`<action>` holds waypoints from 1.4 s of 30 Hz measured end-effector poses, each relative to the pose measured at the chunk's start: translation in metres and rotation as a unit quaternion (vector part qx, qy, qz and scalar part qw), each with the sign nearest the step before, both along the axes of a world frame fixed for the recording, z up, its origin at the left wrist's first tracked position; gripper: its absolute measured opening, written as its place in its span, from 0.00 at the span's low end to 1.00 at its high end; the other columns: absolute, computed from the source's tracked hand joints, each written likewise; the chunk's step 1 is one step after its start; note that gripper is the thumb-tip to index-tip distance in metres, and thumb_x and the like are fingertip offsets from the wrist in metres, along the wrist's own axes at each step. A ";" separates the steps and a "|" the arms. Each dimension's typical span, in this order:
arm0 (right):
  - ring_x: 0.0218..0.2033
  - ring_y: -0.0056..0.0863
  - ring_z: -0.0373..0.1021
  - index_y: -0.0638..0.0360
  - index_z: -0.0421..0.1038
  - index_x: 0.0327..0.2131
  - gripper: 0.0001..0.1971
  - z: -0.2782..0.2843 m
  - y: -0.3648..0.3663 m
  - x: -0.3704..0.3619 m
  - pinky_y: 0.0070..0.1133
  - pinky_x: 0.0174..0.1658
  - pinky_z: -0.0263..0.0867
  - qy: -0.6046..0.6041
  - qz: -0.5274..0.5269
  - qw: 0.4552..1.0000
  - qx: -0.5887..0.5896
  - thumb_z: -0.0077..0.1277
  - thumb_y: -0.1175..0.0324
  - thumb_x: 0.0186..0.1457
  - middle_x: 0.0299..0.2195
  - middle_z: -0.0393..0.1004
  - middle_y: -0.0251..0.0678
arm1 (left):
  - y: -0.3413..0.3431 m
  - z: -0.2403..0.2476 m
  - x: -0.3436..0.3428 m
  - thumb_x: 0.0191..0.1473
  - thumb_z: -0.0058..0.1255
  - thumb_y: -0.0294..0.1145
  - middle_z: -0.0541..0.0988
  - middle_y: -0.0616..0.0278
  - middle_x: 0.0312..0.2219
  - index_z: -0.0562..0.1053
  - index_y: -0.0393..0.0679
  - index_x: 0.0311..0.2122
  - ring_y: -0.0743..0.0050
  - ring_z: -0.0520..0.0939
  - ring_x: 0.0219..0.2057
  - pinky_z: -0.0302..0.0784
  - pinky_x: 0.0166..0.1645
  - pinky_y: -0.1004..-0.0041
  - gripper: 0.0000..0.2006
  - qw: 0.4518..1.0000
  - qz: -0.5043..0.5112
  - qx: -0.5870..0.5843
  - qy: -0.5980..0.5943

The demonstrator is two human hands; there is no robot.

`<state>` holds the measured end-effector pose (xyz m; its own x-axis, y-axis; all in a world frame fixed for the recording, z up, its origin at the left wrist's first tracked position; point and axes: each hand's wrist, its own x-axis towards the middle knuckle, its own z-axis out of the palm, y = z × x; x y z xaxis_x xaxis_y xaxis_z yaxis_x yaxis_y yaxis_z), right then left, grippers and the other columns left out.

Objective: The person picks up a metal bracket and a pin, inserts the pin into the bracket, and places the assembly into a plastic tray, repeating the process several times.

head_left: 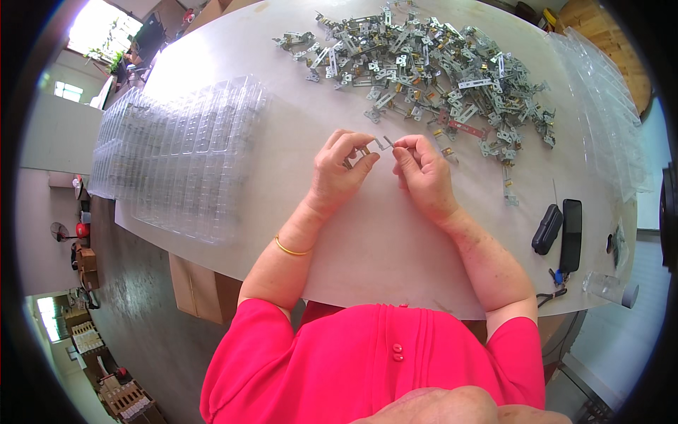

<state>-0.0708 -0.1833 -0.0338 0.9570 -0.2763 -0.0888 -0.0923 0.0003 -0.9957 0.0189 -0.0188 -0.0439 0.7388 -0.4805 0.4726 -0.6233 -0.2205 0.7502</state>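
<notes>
Above the middle of the pale table, a small metal bracket spans the gap between my two hands. My left hand pinches its left end, where a brassy bit shows among the fingers. On the other end, the thumb and fingers of my right hand are closed. Just beyond lies a big heap of similar metal brackets, silvery with some brass parts. A red metal piece lies at the heap's near edge, past my right hand. The bracket's finer details are too small to make out.
Stacked clear plastic trays cover the table's left side. More clear plastic trays lie along the far right edge. Near right are a black phone, a dark case, keys and a clear bottle.
</notes>
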 end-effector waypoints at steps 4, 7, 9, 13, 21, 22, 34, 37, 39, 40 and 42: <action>0.24 0.15 0.70 0.60 0.70 0.47 0.10 -0.003 -0.005 0.003 0.16 0.27 0.70 -0.002 0.030 0.995 0.098 0.44 0.67 0.68 0.27 0.72 0.30 | -0.001 0.001 0.000 0.45 0.64 0.20 0.77 0.63 0.32 0.78 0.42 0.40 0.75 0.77 0.29 0.74 0.33 0.75 0.15 1.000 0.000 -0.010 -0.001; 0.26 0.16 0.71 0.62 0.70 0.48 0.11 -0.006 -0.010 0.005 0.18 0.30 0.72 -0.004 0.084 0.987 0.138 0.42 0.67 0.69 0.30 0.72 0.32 | 0.000 0.002 0.001 0.45 0.65 0.20 0.78 0.63 0.33 0.78 0.42 0.41 0.76 0.78 0.30 0.75 0.34 0.75 0.15 1.000 -0.006 0.007 -0.024; 0.31 0.18 0.73 0.62 0.70 0.47 0.11 -0.003 -0.012 0.006 0.20 0.37 0.74 0.016 0.097 0.982 0.164 0.41 0.69 0.68 0.33 0.74 0.33 | 0.000 0.003 0.000 0.45 0.65 0.20 0.78 0.62 0.33 0.78 0.42 0.41 0.75 0.78 0.30 0.75 0.34 0.74 0.15 1.000 -0.006 0.008 -0.026; 0.37 0.21 0.74 0.64 0.70 0.47 0.11 -0.005 -0.015 0.008 0.21 0.45 0.72 -0.013 0.088 0.981 0.174 0.41 0.71 0.67 0.35 0.75 0.34 | -0.001 0.004 -0.001 0.43 0.64 0.19 0.78 0.59 0.33 0.78 0.43 0.39 0.65 0.79 0.34 0.75 0.34 0.69 0.15 0.999 -0.018 0.000 -0.028; 0.41 0.22 0.73 0.63 0.73 0.42 0.09 -0.005 -0.025 0.011 0.23 0.51 0.68 0.030 0.100 0.962 0.252 0.48 0.69 0.64 0.39 0.76 0.35 | 0.000 0.002 0.001 0.45 0.63 0.18 0.78 0.61 0.35 0.79 0.42 0.41 0.73 0.79 0.33 0.76 0.35 0.74 0.16 0.998 -0.042 0.014 -0.045; 0.41 0.22 0.73 0.63 0.73 0.42 0.09 -0.005 -0.025 0.011 0.23 0.51 0.68 0.030 0.100 0.962 0.252 0.48 0.69 0.64 0.39 0.76 0.35 | 0.001 0.002 0.001 0.45 0.62 0.18 0.78 0.61 0.35 0.79 0.42 0.42 0.72 0.79 0.33 0.76 0.36 0.73 0.16 0.997 -0.044 0.020 -0.058; 0.41 0.18 0.70 0.59 0.72 0.39 0.03 -0.006 -0.014 0.004 0.17 0.49 0.66 -0.137 0.043 0.979 0.143 0.49 0.73 0.64 0.40 0.74 0.30 | 0.003 0.009 -0.002 0.49 0.63 0.21 0.79 0.62 0.34 0.77 0.38 0.44 0.77 0.80 0.34 0.76 0.39 0.76 0.15 0.994 -0.054 0.021 0.095; 0.41 0.17 0.70 0.59 0.71 0.39 0.03 -0.010 -0.011 0.003 0.16 0.48 0.66 -0.175 0.070 0.980 0.067 0.51 0.75 0.63 0.40 0.73 0.29 | 0.004 0.006 -0.002 0.51 0.63 0.22 0.80 0.63 0.35 0.77 0.37 0.45 0.80 0.79 0.35 0.76 0.39 0.78 0.15 0.992 -0.050 0.019 0.116; 0.40 0.16 0.70 0.60 0.71 0.40 0.04 -0.017 -0.012 0.005 0.16 0.46 0.67 -0.208 0.059 0.974 -0.070 0.52 0.76 0.62 0.41 0.73 0.30 | 0.003 0.006 -0.002 0.51 0.63 0.23 0.80 0.63 0.36 0.77 0.37 0.45 0.82 0.79 0.35 0.76 0.40 0.79 0.15 0.990 -0.051 0.027 0.129; 0.40 0.16 0.70 0.60 0.71 0.40 0.04 -0.018 -0.011 0.005 0.16 0.46 0.67 -0.208 0.060 0.974 -0.070 0.52 0.76 0.62 0.41 0.73 0.30 | 0.004 0.005 -0.003 0.53 0.62 0.24 0.80 0.62 0.38 0.76 0.37 0.46 0.82 0.78 0.36 0.75 0.41 0.79 0.15 0.985 -0.056 0.024 0.163; 0.39 0.17 0.71 0.60 0.71 0.40 0.03 -0.019 -0.008 0.006 0.17 0.45 0.68 -0.184 0.046 0.982 -0.003 0.51 0.75 0.62 0.39 0.73 0.29 | 0.006 0.004 -0.003 0.54 0.61 0.25 0.80 0.61 0.40 0.75 0.37 0.48 0.82 0.78 0.37 0.75 0.42 0.79 0.15 0.978 -0.062 0.021 0.197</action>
<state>-0.0651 -0.1917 -0.0529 0.9451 -0.1859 0.2689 0.2741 0.0024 -0.9617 0.0163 -0.0124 -0.0397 0.7950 -0.5900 0.1414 -0.3117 -0.1973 0.9295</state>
